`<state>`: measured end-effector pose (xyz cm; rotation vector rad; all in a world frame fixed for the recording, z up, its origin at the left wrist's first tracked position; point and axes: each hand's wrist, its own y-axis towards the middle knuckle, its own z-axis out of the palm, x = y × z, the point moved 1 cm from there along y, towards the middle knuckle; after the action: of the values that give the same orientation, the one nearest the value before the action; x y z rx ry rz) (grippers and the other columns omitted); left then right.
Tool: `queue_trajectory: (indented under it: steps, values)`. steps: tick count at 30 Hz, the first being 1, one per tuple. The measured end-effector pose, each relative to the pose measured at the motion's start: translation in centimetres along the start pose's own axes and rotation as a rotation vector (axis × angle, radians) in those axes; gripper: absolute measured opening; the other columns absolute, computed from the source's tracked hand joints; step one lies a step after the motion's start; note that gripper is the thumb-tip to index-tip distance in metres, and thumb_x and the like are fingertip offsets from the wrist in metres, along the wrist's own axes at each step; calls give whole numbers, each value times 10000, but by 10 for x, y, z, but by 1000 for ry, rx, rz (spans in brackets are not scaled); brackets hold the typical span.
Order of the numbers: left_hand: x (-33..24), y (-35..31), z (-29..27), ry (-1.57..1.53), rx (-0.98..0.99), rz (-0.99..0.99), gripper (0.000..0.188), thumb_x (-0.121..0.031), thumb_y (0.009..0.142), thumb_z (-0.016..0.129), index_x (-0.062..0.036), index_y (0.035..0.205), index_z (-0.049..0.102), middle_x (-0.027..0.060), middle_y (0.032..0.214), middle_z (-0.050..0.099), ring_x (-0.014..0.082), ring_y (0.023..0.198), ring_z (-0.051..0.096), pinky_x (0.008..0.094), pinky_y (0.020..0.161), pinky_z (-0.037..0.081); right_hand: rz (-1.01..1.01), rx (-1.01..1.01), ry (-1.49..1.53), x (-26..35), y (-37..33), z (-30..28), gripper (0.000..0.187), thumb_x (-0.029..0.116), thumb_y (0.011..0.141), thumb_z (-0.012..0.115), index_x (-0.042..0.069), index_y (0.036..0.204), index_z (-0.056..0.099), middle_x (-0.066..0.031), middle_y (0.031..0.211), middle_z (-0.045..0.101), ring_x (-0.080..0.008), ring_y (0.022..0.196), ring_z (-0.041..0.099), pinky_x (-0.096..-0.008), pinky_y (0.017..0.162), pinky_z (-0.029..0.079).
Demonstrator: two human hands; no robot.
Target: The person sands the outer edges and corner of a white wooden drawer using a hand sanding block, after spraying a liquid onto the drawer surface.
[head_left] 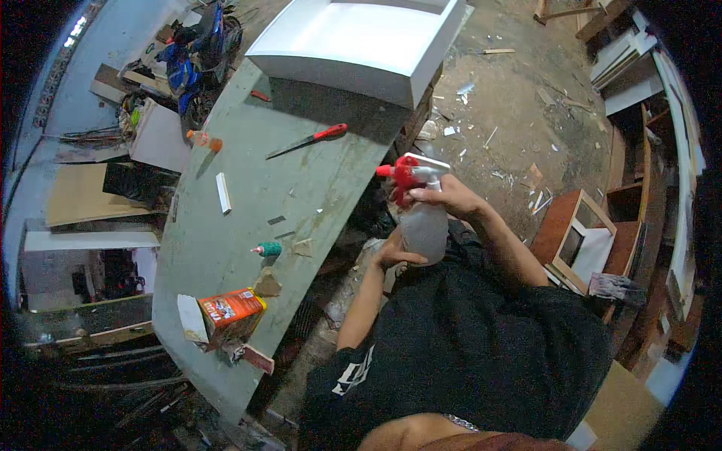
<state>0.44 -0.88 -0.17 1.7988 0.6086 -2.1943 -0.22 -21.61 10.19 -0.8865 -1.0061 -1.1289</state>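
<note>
Close to my body, beyond the bench edge, I hold a spray bottle (425, 231) upright. Its body is cloudy and translucent, and its spray head is red and white, with the red nozzle pointing left toward the bench. My right hand (456, 197) is closed round the bottle's neck, just under the spray head. Low down, my left hand (394, 252) grips the bottle near its base, thumb across the front. Some fingers of both hands are hidden behind the bottle.
Left of me runs a grey-green bench (248, 233). On it are a white drawer-like box (338, 83), a red-handled saw (308, 140), an orange bottle (204, 140), a small green bottle (268, 249) and an orange tin (232, 308). Scraps litter the floor (519, 113); a wooden cabinet piece (575, 237) stands right.
</note>
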Motion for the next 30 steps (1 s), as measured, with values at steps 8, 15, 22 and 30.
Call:
queue_trajectory:
  steps: [8, 15, 22, 30]
  values:
    - [-22, 137, -21, 269, 77, -134, 1046, -190, 656, 899, -77, 1516, 316, 82, 1467, 439, 202, 1329, 449, 410, 1103, 393, 38, -259, 275, -30, -7, -153, 623, 549, 975, 534, 27, 1317, 542, -84, 1114, 672, -144, 844, 628, -311, 714, 531]
    - [-105, 238, -125, 721, -770, 286, 673, -288, 956, 596, -63, 1526, 317, 171, 1537, 371, 322, 1418, 348, 440, 1139, 314, -18, -352, 182, -64, 96, -245, 620, 619, 957, 503, 26, 1087, 624, -10, 735, 581, -118, 649, 568, -302, 565, 469]
    - [-124, 262, -156, 881, -704, 242, 648, -471, 1052, 301, -13, 1511, 323, 220, 1537, 370, 359, 1465, 271, 425, 1194, 200, -139, -429, 164, -37, 136, -237, 701, 669, 933, 480, -1, 1017, 671, -47, 740, 663, -111, 568, 582, -275, 508, 458]
    - [-133, 255, -151, 872, -724, 102, 739, -575, 1037, 214, -23, 1521, 303, 155, 1528, 415, 328, 1448, 325, 396, 1191, 215, -122, -472, 136, -19, 140, -236, 758, 724, 909, 460, 3, 963, 687, -44, 665, 620, -115, 537, 571, -278, 491, 442]
